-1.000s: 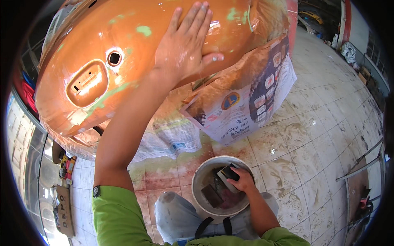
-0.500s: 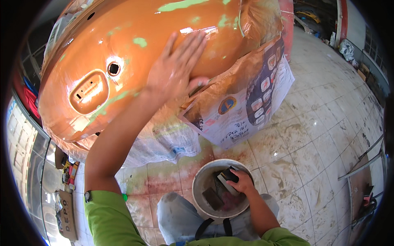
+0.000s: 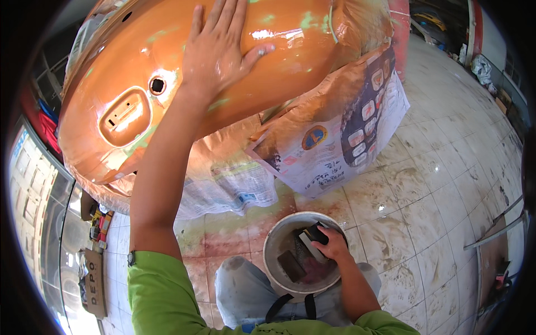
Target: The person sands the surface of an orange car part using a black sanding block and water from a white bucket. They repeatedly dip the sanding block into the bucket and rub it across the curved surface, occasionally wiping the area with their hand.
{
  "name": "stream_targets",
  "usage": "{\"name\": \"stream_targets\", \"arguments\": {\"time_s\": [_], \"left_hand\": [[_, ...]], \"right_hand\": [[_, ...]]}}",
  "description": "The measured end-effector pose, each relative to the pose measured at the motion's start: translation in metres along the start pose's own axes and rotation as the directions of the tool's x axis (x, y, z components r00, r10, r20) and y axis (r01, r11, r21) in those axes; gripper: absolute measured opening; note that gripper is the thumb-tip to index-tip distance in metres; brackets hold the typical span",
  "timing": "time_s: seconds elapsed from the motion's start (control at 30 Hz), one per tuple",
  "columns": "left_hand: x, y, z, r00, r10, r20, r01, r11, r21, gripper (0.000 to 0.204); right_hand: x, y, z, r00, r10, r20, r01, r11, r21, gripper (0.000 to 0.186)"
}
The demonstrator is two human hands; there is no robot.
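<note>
My left hand lies flat, fingers spread, on a wet, shiny orange vehicle panel with light green patches. A recessed handle pocket and a round hole are to the left of that hand. Low in front of me, my right hand grips a black and pale sanding block inside a bucket held between my knees. Beside it in the bucket lies a dark brown block, above a reddish patch. The fingertips of my right hand are partly hidden.
Masking paper and newspaper hang below the panel's edge. Tiled floor with dirt and red-green stains spreads to the right. A cardboard box stands at left; a metal-legged stand is at far right.
My left hand has slid up and to the left across the orange panel. My right hand stays in the bucket on the sanding block, with the block tilted slightly differently.
</note>
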State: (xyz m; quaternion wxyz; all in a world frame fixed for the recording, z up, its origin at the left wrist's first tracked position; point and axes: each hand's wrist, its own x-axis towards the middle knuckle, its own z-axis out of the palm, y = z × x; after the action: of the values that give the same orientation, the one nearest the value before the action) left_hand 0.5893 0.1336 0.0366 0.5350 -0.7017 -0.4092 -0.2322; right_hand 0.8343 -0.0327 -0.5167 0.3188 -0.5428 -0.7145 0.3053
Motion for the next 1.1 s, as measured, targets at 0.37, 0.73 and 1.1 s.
{"name": "stream_targets", "arguments": {"time_s": [0.37, 0.73, 1.1], "left_hand": [[-0.106, -0.011, 0.003, 0.999, -0.009, 0.041, 0.01, 1.0, -0.023, 0.105], [0.016, -0.022, 0.009, 0.997, -0.034, -0.067, 0.037, 0.998, 0.046, 0.106], [-0.025, -0.009, 0.013, 0.994, -0.013, -0.109, 0.015, 1.0, 0.025, 0.112]], "right_hand": [[0.0, 0.001, -0.003, 0.998, -0.043, 0.048, 0.042, 0.999, 0.031, 0.076], [0.002, 0.003, 0.002, 0.998, -0.039, 0.058, 0.037, 0.999, 0.03, 0.074], [-0.001, 0.005, 0.002, 0.999, -0.002, 0.05, 0.003, 1.0, -0.023, 0.073]]}}
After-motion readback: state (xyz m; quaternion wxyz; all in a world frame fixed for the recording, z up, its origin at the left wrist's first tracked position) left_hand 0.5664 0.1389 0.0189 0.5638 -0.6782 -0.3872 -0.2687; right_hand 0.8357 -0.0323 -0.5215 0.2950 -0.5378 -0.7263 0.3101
